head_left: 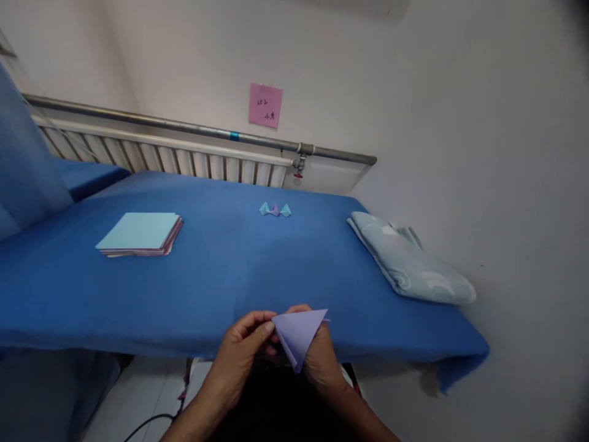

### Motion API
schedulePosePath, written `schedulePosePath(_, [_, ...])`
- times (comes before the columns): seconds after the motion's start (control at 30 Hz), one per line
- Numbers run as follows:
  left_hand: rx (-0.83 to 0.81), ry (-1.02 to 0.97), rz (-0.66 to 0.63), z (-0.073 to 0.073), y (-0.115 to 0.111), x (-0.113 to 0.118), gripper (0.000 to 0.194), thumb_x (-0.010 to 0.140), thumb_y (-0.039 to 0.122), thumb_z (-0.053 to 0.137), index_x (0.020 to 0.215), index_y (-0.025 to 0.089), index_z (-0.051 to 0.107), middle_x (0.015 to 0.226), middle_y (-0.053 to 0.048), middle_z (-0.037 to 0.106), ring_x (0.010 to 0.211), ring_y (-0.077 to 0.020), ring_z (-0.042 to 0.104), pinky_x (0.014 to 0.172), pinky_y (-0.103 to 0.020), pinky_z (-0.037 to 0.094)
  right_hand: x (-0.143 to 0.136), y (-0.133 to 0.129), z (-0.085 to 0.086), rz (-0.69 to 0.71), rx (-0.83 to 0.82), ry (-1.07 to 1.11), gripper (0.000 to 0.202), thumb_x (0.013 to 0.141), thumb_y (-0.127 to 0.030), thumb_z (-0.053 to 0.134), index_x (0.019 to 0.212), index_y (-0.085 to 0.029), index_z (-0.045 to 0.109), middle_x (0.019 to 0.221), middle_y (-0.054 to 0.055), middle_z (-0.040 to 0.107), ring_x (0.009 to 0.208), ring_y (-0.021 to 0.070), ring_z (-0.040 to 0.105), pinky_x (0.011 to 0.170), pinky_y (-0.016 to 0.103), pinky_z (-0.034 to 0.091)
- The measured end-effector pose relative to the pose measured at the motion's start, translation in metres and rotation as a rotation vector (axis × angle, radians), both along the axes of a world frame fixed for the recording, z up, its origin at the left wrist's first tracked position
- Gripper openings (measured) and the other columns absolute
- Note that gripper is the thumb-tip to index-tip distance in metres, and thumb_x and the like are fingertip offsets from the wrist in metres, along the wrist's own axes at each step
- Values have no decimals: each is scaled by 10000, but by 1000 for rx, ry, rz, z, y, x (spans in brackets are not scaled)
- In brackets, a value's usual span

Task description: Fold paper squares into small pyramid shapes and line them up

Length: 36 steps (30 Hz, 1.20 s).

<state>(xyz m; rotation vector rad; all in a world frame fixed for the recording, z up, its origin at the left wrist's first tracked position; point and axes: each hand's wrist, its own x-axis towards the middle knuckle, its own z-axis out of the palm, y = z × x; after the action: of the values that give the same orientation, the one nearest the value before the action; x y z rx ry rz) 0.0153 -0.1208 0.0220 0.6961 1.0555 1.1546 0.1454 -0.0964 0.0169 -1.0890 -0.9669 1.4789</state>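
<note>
A folded purple paper [300, 334], shaped like a triangle with its point downward, is held up in front of the near edge of the blue-covered surface. My left hand [246, 344] pinches its left corner between thumb and fingers. Behind and along its right side, my right hand [322, 356] grips the paper, with most of its fingers hidden. Small folded paper pieces, teal [264, 209], purple [275, 210] and teal [286, 210], sit in a row farther back on the blue cover [216, 276].
At the left lies a stack of coloured paper [140, 232], light blue on top. A folded pale blue blanket [409, 261] rests at the right. Behind are a radiator [184, 161], a metal pipe [175, 127] and a pink note [265, 105] on the wall.
</note>
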Motion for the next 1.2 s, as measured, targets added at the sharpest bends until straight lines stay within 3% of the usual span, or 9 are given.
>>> schedulePosePath(0.13, [18,14,-8,-2,1,-2,259,716,377,704,883,179,706,720,-2,660,642,-105,569,606,-205,461,1,2,1,-34,11,-12,407,563,-316,807,858,-203,550,682,-38,611,537,113,564,491,208,434])
schedulePosePath(0.3, [1,-28,-28,-4,2,-5,259,703,382,720,874,187,713,759,-7,674,634,-104,577,618,-219,463,0,4,5,26,-29,21,498,568,-268,801,969,-218,510,722,-43,610,542,117,585,499,221,460])
schedulePosePath(0.8, [73,76,-111,5,1,-7,258,719,387,695,852,167,715,755,-38,683,679,-146,598,632,-250,466,5,-4,-6,46,-52,128,504,635,-328,776,1037,-219,493,815,-21,605,463,107,592,348,185,431])
schedulePosePath(1.2, [20,-73,-58,-8,-1,-7,193,723,335,709,755,171,612,683,14,647,590,-94,575,594,-215,446,0,-5,-5,48,-66,151,510,622,-339,775,1019,-208,484,771,-26,625,409,94,558,326,187,429])
